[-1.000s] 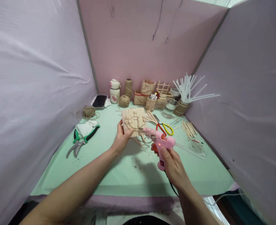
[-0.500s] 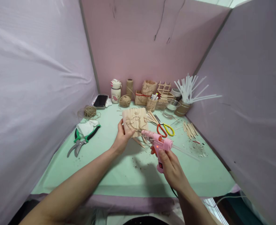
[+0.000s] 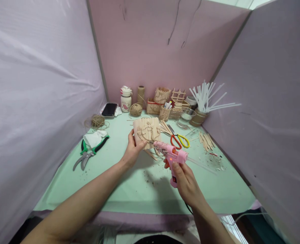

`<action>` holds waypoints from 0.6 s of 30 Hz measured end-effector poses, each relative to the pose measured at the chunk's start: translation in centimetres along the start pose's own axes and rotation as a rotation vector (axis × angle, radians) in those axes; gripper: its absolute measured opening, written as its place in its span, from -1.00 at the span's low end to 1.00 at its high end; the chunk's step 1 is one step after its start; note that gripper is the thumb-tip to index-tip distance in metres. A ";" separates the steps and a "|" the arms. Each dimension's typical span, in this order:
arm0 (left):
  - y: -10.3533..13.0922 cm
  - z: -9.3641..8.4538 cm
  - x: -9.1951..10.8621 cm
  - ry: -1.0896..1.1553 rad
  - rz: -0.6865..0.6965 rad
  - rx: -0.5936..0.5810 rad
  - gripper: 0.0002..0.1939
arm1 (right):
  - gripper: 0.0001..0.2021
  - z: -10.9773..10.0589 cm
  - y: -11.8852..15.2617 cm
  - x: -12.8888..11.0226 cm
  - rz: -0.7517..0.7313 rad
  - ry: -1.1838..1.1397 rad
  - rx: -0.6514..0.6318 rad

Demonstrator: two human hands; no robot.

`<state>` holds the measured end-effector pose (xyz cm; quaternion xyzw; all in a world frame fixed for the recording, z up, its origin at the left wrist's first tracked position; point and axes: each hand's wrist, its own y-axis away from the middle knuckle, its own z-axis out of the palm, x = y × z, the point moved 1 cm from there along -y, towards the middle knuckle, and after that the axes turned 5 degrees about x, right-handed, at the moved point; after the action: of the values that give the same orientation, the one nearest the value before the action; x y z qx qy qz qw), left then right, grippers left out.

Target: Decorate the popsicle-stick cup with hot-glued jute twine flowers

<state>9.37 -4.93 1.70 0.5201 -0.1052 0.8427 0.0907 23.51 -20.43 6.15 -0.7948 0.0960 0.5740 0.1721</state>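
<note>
My left hand (image 3: 134,147) grips a popsicle-stick container (image 3: 148,130) by its left and lower side, holding it tilted above the table. Flower shapes and curved strips decorate its face. Wrapped around the handle of a pink glue gun (image 3: 169,151), my right hand (image 3: 187,178) keeps the nozzle at the container's lower right edge; whether the tip touches cannot be made out. A small orange light glows on the gun, and a clear glue stick (image 3: 201,165) juts from its back. Behind the gun lie scissors (image 3: 180,140) with one red and one yellow handle.
Green-handled pruning shears (image 3: 85,157) lie at left with a white cloth (image 3: 95,138). Twine (image 3: 98,121), a phone (image 3: 109,109), a bottle (image 3: 126,99) and stick-built boxes (image 3: 153,106) stand farther back. At right are a glass bowl (image 3: 186,118), glue sticks (image 3: 203,96) and loose wooden pieces (image 3: 207,141).
Almost nothing differs. Both hands, the container and the glue gun hold nearly the same positions, apart from a very slight shift.
</note>
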 end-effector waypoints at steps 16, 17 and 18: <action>-0.2 -0.3 -0.3 -0.038 0.001 0.003 -0.08 | -0.45 0.0 0.0 0.0 -0.018 0.056 0.045; -0.2 -0.3 -0.3 -0.037 0.002 0.001 -0.08 | -0.45 0.0 0.0 0.0 -0.022 0.058 0.044; -0.2 -0.2 -0.3 -0.035 0.001 0.001 -0.07 | -0.46 0.0 0.0 0.0 -0.024 0.059 0.044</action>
<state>9.34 -4.72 1.36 0.5347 -0.1068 0.8336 0.0880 23.51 -20.39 6.16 -0.8084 0.1040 0.5460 0.1936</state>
